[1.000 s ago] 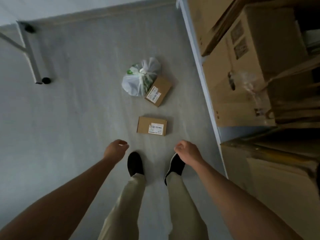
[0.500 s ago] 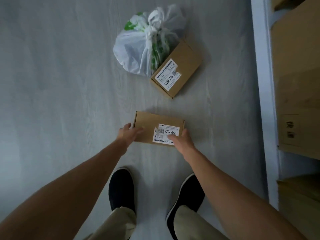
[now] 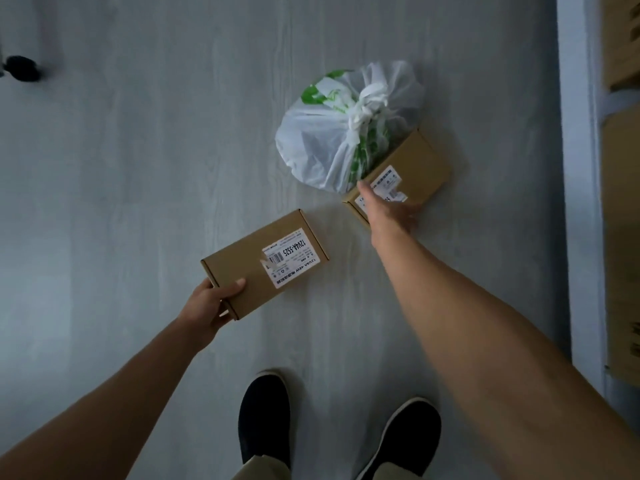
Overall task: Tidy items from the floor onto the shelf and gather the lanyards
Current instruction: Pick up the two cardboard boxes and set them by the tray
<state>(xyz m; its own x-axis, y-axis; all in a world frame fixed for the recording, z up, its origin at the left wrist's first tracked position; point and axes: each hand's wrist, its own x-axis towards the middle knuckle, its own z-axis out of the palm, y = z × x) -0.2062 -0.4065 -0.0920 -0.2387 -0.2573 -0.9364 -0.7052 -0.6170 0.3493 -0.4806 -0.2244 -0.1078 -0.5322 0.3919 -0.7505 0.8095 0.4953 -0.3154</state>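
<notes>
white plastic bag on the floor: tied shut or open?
Tied shut. The white plastic bag has its handles knotted together on top, and no opening shows. It leans against the second cardboard box.

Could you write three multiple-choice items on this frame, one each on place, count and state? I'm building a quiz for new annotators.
1. Where does the tied plastic bag lie?
A. On the floor against the second box
B. On the shelf
C. In the left hand

2. How many small labelled cardboard boxes show?
A. One
B. Two
C. Four

3. What is the left hand doing?
A. Hanging empty
B. Holding a box by its end
C. Gripping the bag

Answers: 1 A, the bag rests on the floor touching the second box; 2 B, the held box and that one; 3 B, fingers wrap the box's near end.
</notes>
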